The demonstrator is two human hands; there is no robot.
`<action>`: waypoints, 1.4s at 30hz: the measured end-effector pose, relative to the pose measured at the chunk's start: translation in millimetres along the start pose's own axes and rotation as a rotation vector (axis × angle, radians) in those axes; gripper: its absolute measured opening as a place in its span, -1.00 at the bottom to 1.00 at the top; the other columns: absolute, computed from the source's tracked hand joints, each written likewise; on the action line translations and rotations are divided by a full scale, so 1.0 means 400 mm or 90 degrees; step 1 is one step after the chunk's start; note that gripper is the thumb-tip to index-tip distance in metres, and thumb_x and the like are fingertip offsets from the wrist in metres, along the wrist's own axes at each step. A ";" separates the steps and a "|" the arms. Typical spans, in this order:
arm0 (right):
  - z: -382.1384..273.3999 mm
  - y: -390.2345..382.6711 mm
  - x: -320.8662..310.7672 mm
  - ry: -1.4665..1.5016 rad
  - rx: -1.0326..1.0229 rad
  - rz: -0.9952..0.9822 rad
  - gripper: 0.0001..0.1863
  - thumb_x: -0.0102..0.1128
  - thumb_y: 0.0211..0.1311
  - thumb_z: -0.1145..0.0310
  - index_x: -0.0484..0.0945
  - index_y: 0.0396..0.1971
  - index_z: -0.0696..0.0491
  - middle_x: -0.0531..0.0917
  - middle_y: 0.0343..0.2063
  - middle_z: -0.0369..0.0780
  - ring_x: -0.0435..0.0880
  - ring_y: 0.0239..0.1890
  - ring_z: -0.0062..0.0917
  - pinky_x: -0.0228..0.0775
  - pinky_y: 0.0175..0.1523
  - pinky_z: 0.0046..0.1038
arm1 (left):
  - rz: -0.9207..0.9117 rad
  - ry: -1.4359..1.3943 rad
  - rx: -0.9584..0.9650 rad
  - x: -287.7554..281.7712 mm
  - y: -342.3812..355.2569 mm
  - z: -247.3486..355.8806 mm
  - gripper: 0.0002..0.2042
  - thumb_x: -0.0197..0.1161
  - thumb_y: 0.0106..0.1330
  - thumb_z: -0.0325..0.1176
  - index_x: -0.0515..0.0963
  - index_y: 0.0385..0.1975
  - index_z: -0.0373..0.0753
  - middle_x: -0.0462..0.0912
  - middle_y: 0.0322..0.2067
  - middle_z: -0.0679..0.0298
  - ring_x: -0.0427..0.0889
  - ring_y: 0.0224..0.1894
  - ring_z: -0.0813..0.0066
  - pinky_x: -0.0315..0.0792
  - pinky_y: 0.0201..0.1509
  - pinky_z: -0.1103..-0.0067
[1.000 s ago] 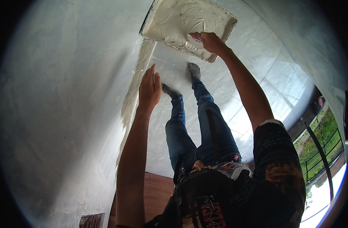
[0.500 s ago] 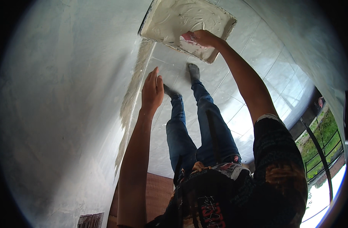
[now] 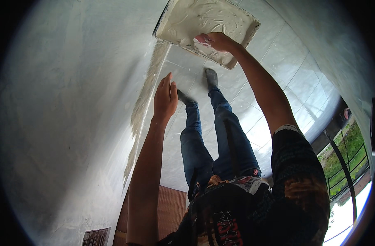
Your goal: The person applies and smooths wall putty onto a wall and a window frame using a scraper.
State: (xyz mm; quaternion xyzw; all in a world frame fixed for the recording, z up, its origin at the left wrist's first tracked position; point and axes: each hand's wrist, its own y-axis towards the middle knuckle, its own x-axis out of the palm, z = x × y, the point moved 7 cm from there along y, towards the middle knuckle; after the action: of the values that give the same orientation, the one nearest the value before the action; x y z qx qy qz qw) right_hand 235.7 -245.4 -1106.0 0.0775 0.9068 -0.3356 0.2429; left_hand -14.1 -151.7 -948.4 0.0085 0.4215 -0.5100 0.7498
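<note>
My right hand (image 3: 220,42) reaches over a wide rectangular tray (image 3: 253,33) at the top, which holds pale cream paste (image 3: 195,18). Its fingers are closed round a small pink-red, flat-looking tool (image 3: 201,40) smeared with whitish paste. The tool's lower part meets the paste near the tray's front side, and its exact kind is hard to make out. Raised beside the wall, my left hand (image 3: 166,98) holds nothing. Its fingers are stretched out and slightly apart, and it appears clear of the wall.
A grey, patchily coated wall (image 3: 72,102) fills the left side, with a rough, unevenly coated strip (image 3: 148,78) along its foot. Pale floor tiles (image 3: 277,69) lie under my feet. Another wall curves at the right, near an opening onto grass (image 3: 345,156) and dark railings.
The tray has shifted slightly right in the picture while my right hand stays nearly in place, so the tool sits a little further left over the paste. My left hand has barely moved.
</note>
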 end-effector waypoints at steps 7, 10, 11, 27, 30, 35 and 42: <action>0.053 -0.037 -0.036 0.270 0.068 -0.165 -0.66 0.12 0.40 0.23 0.52 0.02 0.16 0.68 -0.15 -0.12 0.69 -0.12 -0.42 0.61 -0.01 -0.30 | 0.008 -0.001 0.004 -0.018 0.001 0.036 -0.59 -0.10 0.53 -0.31 0.36 0.26 -0.42 0.50 0.15 -0.13 0.50 0.20 -0.08 0.39 0.28 0.26; -0.055 -0.108 -0.034 0.544 0.079 -0.222 -0.66 0.16 0.42 0.27 0.49 0.08 0.14 0.64 -0.10 -0.21 0.67 -0.08 -0.52 0.66 0.00 -0.37 | 0.038 0.020 -0.011 -0.087 -0.026 0.034 -0.59 -0.09 0.52 -0.32 0.37 0.25 -0.41 0.51 0.15 -0.12 0.50 0.21 -0.06 0.38 0.29 0.26; -0.062 -0.133 -0.049 0.641 0.058 -0.247 -0.64 0.16 0.42 0.28 0.48 0.10 0.14 0.64 -0.09 -0.22 0.67 -0.07 -0.53 0.66 0.01 -0.39 | 0.052 0.015 -0.004 -0.101 -0.025 0.052 -0.59 -0.09 0.52 -0.33 0.37 0.25 -0.42 0.52 0.14 -0.12 0.50 0.21 -0.05 0.37 0.30 0.26; -0.697 -0.648 -0.384 0.883 -0.309 -0.008 -0.78 0.20 0.37 0.41 0.55 -0.05 0.12 0.65 -0.43 -0.35 0.63 -0.50 -0.68 0.55 -0.39 -0.57 | 0.285 0.040 0.206 -0.543 -0.244 0.465 -0.60 -0.09 0.53 -0.32 0.37 0.26 -0.39 0.49 0.19 -0.13 0.46 0.28 -0.01 0.32 0.36 0.28; -0.812 -0.750 -0.423 0.875 -0.426 0.016 -0.70 0.23 0.33 0.45 0.53 0.03 0.16 0.67 -0.34 -0.30 0.64 -0.44 -0.68 0.55 -0.37 -0.58 | 0.338 0.050 0.278 -0.652 -0.340 0.541 -0.60 -0.07 0.52 -0.34 0.36 0.26 -0.40 0.49 0.19 -0.14 0.45 0.28 -0.02 0.32 0.37 0.29; -1.018 -0.928 -0.439 0.864 -0.557 0.092 -0.70 0.17 0.29 0.55 0.51 0.02 0.20 0.69 -0.31 -0.24 0.70 -0.42 -0.63 0.65 -0.35 -0.58 | 0.461 0.084 0.433 -0.817 -0.584 0.648 -0.60 -0.02 0.51 -0.33 0.36 0.26 -0.41 0.49 0.16 -0.18 0.49 0.23 -0.10 0.43 0.27 0.23; -1.315 -1.117 -0.414 0.802 -0.687 0.093 -0.70 0.14 0.31 0.54 0.48 0.02 0.27 0.68 -0.20 -0.14 0.74 -0.26 -0.50 0.77 -0.20 -0.40 | 0.581 0.183 0.525 -1.045 -0.928 0.699 -0.58 -0.10 0.54 -0.35 0.31 0.31 -0.42 0.42 0.25 -0.16 0.40 0.32 -0.08 0.30 0.38 0.24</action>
State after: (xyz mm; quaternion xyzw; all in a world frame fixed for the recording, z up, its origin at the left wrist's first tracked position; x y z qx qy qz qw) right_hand 39.7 -242.7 -424.0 0.1824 0.9021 0.2680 -0.2847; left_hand -178.6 -136.8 -345.7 0.5441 0.2405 -0.2530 0.7629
